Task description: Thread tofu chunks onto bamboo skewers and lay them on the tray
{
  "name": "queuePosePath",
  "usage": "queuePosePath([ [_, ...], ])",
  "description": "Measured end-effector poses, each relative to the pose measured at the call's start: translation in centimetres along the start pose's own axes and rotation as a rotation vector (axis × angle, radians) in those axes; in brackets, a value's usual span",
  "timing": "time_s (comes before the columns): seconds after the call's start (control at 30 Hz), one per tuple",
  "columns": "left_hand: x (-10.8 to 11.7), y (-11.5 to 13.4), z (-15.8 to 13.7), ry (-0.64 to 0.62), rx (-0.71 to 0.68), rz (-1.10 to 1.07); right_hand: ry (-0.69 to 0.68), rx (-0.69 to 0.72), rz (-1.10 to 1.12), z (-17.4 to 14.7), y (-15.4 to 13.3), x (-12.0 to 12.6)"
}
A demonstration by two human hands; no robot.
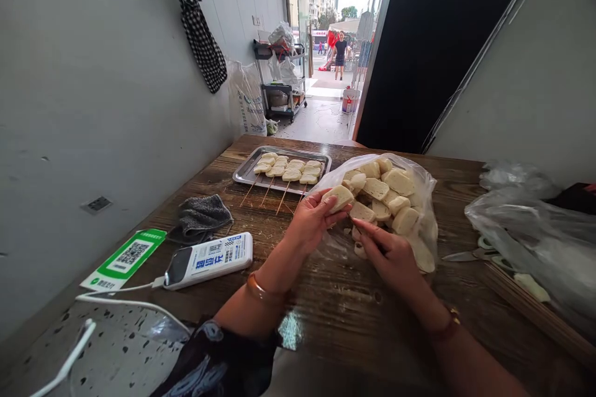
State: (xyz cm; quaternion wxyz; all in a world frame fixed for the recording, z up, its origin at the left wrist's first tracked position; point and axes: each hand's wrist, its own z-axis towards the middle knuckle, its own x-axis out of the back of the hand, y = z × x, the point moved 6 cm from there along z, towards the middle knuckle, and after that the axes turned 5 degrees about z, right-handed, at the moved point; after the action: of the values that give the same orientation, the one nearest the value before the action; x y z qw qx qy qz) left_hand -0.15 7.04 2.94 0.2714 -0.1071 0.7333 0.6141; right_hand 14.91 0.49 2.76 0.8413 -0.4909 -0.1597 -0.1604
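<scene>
My left hand (308,223) is closed on a pale slice of steamed bun (338,199), thumb across its face. Just to the right, my right hand (388,254) pinches a thin wooden skewer (352,218), most of it hidden by the fingers; its tip is close to the slice's lower edge. Behind both hands, a clear plastic bag (424,251) lies open, heaped with more bun slices (376,188). On a metal tray (243,176) farther back lie several skewers of slices (292,172), their sticks poking over the near rim.
At left are a grey cloth (201,217), a phone-like white device (209,260) with a cable, and a green QR card (128,257). Scissors (465,255), a bundle of sticks (535,310) and plastic bags (535,229) lie right. Beyond the table stands a cart (279,87).
</scene>
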Motion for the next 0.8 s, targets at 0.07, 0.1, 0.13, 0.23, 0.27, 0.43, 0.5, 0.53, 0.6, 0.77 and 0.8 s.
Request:
queuePosePath([
  [0.07,-0.19,-0.13,-0.14,-0.004,0.005,-0.007,0.005,0.01,0.0,0.03,-0.12,0.05],
  [0.1,-0.29,-0.17,-0.21,-0.009,0.008,-0.007,0.005,0.017,0.002,0.03,-0.17,0.06],
  [0.13,-0.41,-0.2,-0.29,-0.016,0.009,-0.004,0.005,0.023,0.005,0.04,-0.22,0.06],
  [0.23,-0.7,-0.19,-0.48,-0.04,0.005,0.006,-0.002,0.031,0.014,0.05,-0.31,0.04],
  [0.27,-0.75,-0.16,-0.52,-0.043,0.002,0.005,-0.004,0.034,0.015,0.05,-0.35,0.04],
  [0.43,-0.79,-0.08,-0.54,-0.034,0.005,-0.021,-0.008,0.046,0.022,0.03,-0.54,0.13],
  [0.5,-0.77,-0.07,-0.53,-0.031,0.007,-0.027,-0.009,0.048,0.023,0.01,-0.55,0.16],
  [0.53,-0.76,-0.08,-0.53,-0.03,0.008,-0.029,-0.009,0.048,0.022,0.01,-0.55,0.16],
  [0.6,-0.75,-0.1,-0.55,-0.03,0.01,-0.029,-0.008,0.048,0.018,0.02,-0.52,0.14],
  [0.77,-0.87,-0.1,-0.67,-0.029,-0.013,-0.01,0.008,0.039,0.001,0.06,-0.34,0.09],
  [0.8,-0.9,-0.11,-0.68,-0.025,-0.023,-0.006,0.01,0.037,-0.001,0.05,-0.3,0.09],
])
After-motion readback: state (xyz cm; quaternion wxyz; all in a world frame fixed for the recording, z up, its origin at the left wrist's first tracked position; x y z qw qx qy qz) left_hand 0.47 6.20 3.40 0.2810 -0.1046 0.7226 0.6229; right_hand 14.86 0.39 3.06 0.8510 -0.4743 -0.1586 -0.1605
